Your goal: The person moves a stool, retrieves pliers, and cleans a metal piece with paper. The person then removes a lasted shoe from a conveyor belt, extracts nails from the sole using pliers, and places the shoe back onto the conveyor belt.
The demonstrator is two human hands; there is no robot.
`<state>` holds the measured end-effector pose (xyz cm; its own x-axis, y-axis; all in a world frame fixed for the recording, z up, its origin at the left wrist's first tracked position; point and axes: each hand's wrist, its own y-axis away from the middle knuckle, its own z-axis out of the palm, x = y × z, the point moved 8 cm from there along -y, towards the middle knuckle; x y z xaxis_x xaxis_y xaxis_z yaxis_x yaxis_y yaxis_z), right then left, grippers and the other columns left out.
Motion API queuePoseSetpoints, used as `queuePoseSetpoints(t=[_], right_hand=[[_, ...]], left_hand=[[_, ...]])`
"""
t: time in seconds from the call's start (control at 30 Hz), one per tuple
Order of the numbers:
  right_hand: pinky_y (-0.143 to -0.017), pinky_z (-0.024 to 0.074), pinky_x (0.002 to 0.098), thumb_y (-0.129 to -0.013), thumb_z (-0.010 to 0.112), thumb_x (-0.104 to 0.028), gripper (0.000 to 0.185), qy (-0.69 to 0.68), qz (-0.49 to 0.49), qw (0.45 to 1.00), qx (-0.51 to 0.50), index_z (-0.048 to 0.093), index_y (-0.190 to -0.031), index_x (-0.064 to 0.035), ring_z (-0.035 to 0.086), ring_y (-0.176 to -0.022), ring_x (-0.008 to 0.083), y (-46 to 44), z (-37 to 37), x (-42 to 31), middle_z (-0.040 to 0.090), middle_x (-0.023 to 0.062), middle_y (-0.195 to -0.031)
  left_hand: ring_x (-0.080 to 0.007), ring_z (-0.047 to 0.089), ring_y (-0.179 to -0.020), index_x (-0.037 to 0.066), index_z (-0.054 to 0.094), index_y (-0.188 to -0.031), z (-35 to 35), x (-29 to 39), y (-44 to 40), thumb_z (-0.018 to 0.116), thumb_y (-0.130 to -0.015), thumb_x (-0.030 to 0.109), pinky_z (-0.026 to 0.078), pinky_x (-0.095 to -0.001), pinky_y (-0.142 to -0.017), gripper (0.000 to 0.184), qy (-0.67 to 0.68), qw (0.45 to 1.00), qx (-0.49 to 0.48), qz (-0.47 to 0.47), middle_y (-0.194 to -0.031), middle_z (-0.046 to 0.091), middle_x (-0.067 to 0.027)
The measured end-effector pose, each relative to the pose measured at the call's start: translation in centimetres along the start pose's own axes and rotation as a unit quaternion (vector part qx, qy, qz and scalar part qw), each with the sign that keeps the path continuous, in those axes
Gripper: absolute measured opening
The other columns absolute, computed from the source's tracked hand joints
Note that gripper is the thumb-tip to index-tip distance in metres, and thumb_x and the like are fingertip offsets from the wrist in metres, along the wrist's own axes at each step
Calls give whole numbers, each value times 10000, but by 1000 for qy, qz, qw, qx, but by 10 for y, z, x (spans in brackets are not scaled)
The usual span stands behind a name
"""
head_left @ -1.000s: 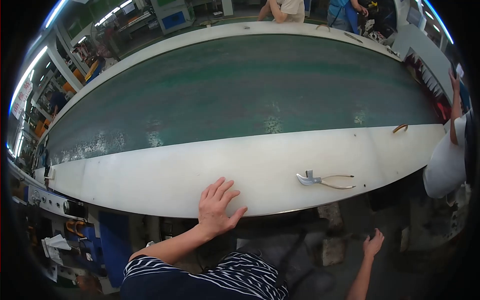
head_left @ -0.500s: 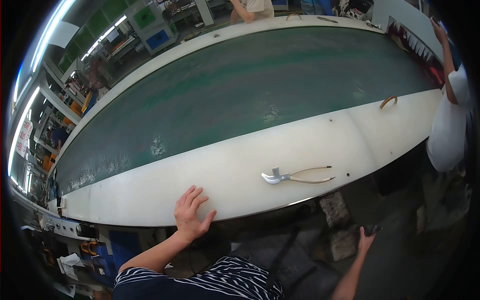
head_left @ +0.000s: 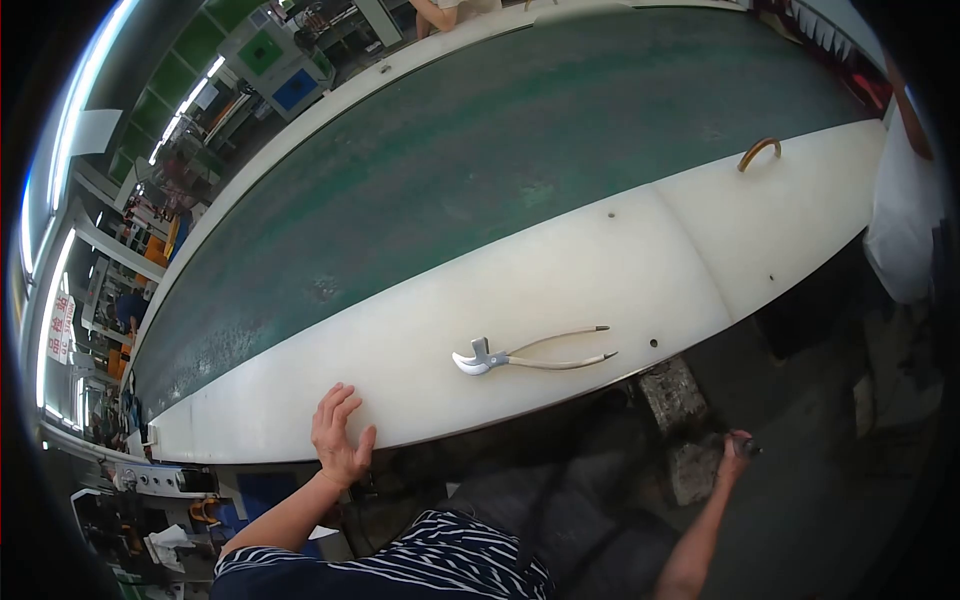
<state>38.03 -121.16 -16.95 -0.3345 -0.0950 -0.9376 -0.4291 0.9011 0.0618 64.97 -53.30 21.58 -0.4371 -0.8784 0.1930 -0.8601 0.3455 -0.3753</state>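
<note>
My left hand (head_left: 341,438) lies on the near white border (head_left: 240,410) of the long table, its fingers stretched out and holding nothing. To its right on the same border lies a pair of lasting pliers (head_left: 490,356), with a bright curved jaw, a small hammer-like block and two long handles pointing right. No hand touches them. Low on the right, beyond the table edge, my right hand (head_left: 736,455) is closed round a small dark object (head_left: 752,450) whose kind I cannot make out.
A green conveyor belt (head_left: 500,170) runs along the table's middle. A brown curved loop (head_left: 760,153) stands on the near border at right. A co-worker's white sleeve (head_left: 900,220) is at the right edge; another person (head_left: 450,12) sits across. Worn blocks (head_left: 680,400) stand below the table edge.
The view has shifted, so the pliers and my left hand appear further left. My right hand has risen slightly and turned, still round the dark object.
</note>
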Motion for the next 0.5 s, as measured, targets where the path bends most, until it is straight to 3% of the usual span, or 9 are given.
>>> queuePoseSetpoints(t=[0.23,0.5], right_hand=[[-878,492,333,-792,731,-97,222,59,-11,998,-31,647,-990,-42,597,-922,167,31,7,-14,638,54,-960],[-906,499,358,-784,768,-83,249,79,-2,997,-24,642,-998,-58,626,-968,206,99,-13,-16,658,74,-996]], left_hand=[[-413,563,-1298,70,634,-1168,-6,1,2,710,-790,215,438,-506,-1055,412,7,1000,13,6,-1332,630,-149],[-404,560,-1292,64,621,-1172,-10,0,6,705,-806,194,441,-499,-1040,397,16,1000,19,10,-1324,622,-161]])
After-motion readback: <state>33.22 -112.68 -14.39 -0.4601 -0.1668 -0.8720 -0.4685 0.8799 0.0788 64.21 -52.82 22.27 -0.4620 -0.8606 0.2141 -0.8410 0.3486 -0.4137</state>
